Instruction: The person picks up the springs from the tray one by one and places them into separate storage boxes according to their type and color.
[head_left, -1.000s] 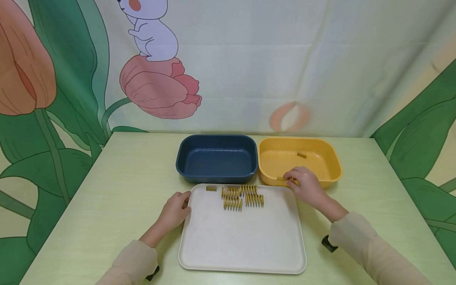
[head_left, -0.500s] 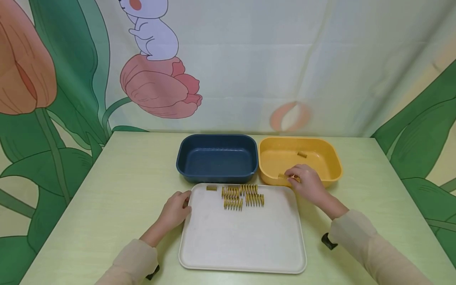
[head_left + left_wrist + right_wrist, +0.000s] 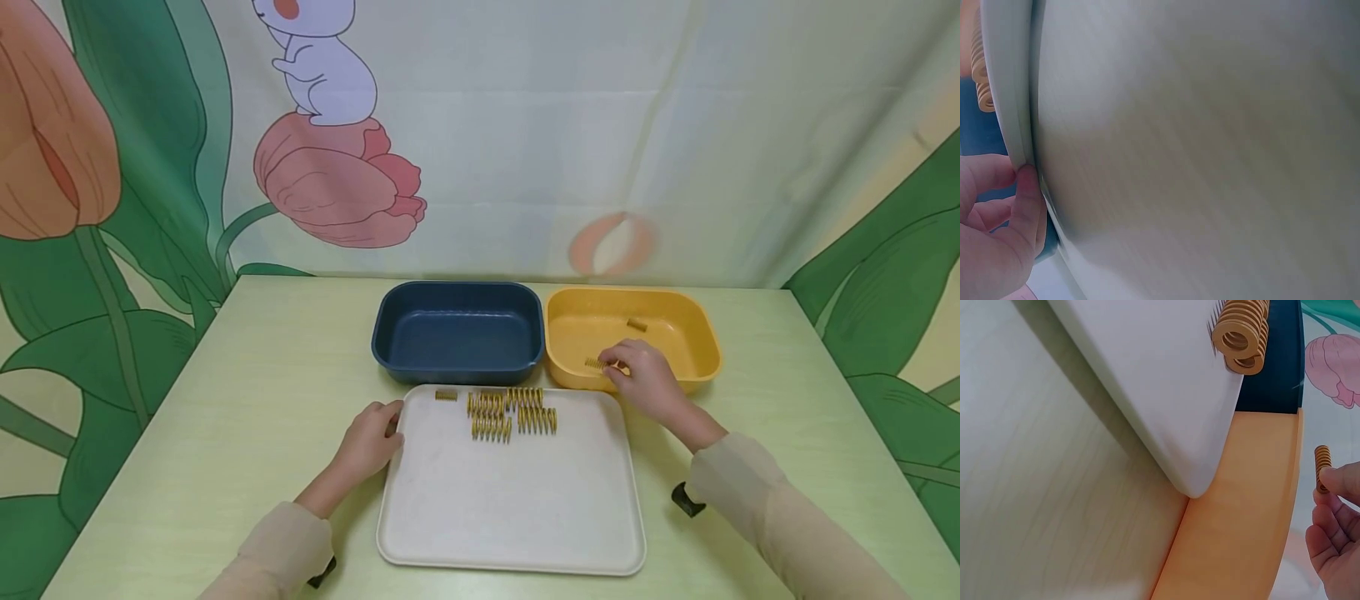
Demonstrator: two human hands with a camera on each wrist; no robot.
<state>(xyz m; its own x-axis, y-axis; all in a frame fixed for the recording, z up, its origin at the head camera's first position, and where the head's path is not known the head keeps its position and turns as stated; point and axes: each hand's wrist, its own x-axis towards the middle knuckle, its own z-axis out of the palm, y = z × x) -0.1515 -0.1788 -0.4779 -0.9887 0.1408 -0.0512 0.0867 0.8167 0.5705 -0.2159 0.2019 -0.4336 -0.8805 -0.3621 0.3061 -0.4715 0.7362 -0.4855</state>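
- Fingers (image 3: 1342,481) of the right hand (image 3: 641,379) pinch one small spring (image 3: 595,363), held up over the near side of the yellow bin (image 3: 573,329).
- Over on the other side, the left hand (image 3: 367,442) has its thumb and fingers closed on the left rim of the white tray (image 3: 517,500), near the far corner, seemingly to steady it.
- I'd say the step in hand is putting that spring into the yellow bin; the next move looks to call for lowering it a little, then loosening the pinch.
- Toward the tray's far edge I count four large springs (image 3: 492,428) bunched together, one lone small spring (image 3: 446,396) to their left, and what seems a half-hidden spring (image 3: 489,392) behind them.
- One more binned spring (image 3: 637,325) lies in the yellow bin, toward its far wall.
- Two bins stand side by side beyond the tray; the blue bin (image 3: 457,373) is to the left.
- One worktop (image 3: 300,350) carries everything, before a flower-printed curtain (image 3: 525,125).
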